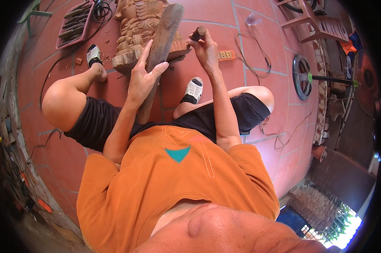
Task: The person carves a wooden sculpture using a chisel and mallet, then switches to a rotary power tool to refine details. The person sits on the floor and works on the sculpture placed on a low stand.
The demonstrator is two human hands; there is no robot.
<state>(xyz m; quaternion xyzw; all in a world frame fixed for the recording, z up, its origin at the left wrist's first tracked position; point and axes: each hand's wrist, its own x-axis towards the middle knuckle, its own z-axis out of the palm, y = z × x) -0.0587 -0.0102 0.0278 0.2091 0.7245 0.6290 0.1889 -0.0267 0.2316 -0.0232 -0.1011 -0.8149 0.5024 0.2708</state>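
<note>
My left hand (143,81) is closed around a long, flat wooden bat (164,40), index finger and thumb laid along its sides. The broad end of the bat points away from me, and its narrow end comes down between my thighs. Raised to the right of it, my right hand (206,52) pinches a short, dark brown piece (198,33), whose kind I cannot make out. Just beyond the hands lies a carved wooden sculpture (135,40) with a thick base, partly hidden by the bat.
A pink basket (59,38) of carving tools (75,23) sits far left beside a coiled black cable (101,12). Wood chips lie near my foot. To the right are an orange power strip (226,55), its cord (258,72), a fan base (302,77) and a plastic chair (321,27).
</note>
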